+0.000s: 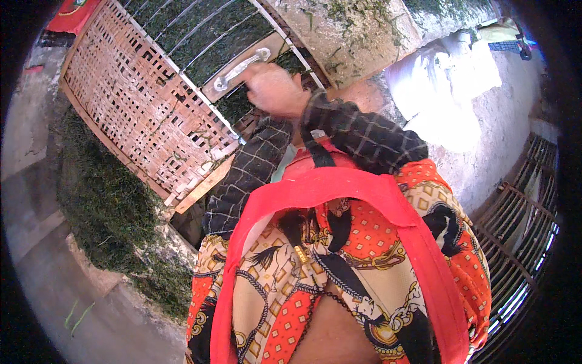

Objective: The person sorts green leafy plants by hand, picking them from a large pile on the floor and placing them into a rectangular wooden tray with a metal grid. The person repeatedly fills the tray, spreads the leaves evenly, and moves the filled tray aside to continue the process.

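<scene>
A blurred hand, which looks like my right hand (275, 91), is at the lower right end of a pale metal handle (241, 69) fixed on a wooden board (213, 93). Its fingers are too blurred to show a firm grip. My left sleeve reaches up to the same spot, but my left hand is hidden there. The board lies across a frame with a pale rail (166, 57) and thin curved rods. Dark green shredded plant matter (188, 29) shows between the rods. Beside the frame on the left is a woven bamboo panel (136, 100) with a wooden edge.
More shredded green matter (100, 195) lies heaped beyond the panel at the left. A pale board with green bits (350, 36) is at the top. At the right are a brightly lit white sheet-like thing (450, 91) and a slatted rack (514, 227). Red apron straps cross my front.
</scene>
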`<state>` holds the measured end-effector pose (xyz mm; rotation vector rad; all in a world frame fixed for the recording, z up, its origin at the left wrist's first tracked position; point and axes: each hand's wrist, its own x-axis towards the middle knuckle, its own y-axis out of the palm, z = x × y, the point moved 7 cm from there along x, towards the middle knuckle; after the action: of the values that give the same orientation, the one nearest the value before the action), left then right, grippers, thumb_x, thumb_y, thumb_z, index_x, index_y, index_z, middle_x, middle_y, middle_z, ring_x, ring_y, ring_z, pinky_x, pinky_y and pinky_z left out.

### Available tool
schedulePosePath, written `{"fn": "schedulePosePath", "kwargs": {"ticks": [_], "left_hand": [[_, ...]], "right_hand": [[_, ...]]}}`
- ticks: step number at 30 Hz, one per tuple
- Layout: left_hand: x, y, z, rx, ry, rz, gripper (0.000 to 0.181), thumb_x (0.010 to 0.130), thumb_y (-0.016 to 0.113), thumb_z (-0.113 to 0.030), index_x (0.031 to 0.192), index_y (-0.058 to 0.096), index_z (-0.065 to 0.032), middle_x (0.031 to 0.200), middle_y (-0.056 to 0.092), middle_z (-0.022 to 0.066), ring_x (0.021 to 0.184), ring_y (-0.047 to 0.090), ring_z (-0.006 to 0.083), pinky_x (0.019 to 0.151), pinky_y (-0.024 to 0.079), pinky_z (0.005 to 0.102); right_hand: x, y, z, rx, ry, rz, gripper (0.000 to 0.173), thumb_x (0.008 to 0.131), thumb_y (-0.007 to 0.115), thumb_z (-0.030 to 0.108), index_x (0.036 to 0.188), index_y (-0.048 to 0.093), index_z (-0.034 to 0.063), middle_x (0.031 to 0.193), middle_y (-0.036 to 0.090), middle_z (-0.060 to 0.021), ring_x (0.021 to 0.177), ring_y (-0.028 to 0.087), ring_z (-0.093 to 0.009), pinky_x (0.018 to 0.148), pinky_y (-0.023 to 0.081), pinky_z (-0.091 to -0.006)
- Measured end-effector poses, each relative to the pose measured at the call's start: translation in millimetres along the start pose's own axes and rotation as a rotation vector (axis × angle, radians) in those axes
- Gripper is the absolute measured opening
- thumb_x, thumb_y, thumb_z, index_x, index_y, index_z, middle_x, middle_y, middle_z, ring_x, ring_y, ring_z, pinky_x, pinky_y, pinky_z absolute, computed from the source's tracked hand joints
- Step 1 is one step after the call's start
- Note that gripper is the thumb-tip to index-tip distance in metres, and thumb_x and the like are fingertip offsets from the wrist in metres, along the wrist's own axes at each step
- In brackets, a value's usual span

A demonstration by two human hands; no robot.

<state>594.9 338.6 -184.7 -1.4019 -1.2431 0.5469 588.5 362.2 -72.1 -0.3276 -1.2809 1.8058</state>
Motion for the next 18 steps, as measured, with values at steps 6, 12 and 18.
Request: {"fn": "schedulePosePath", "kwargs": {"ticks": [6,12,18], "left_hand": [[15.6,-16.7,-5.6,-0.167,-0.203,0.415,0.041,0.079,0.061,-0.022,0.115,0.057,-0.0036,0.117,0.056,0.0189,0.108,0.054,0.0349,0.089,0.045,0.0429],[9.0,-72.4,-11.6,-0.197,-0.011,0.191,0.046,0.077,0.065,-0.016,0.119,0.054,0.0007,0.119,0.057,0.0206,0.11,0.054,0.0368,0.093,0.045,0.0438],[-5.4,-88.1,12.2,-0.154,0.035,0.02,0.056,0.083,0.061,-0.015,0.134,0.043,-0.0004,0.142,0.041,0.0163,0.132,0.038,0.0307,0.109,0.031,0.0435]], "right_hand": [[-35.1,-1.4,-65.7,0.117,0.249,-0.117,0.036,0.076,0.07,0.031,0.103,0.063,0.0067,0.101,0.064,-0.0137,0.09,0.064,-0.033,0.076,0.051,-0.0418],[-24.2,4.0,-88.7,-0.016,0.11,-0.227,0.015,0.081,0.062,0.023,0.085,0.063,0.0089,0.085,0.063,-0.0088,0.074,0.064,-0.031,0.065,0.051,-0.0411],[-30.2,-14.4,-75.6,0.06,0.105,-0.319,0.018,0.081,0.059,0.014,0.098,0.062,0.0074,0.091,0.062,-0.0121,0.081,0.063,-0.033,0.07,0.051,-0.0423]]}}
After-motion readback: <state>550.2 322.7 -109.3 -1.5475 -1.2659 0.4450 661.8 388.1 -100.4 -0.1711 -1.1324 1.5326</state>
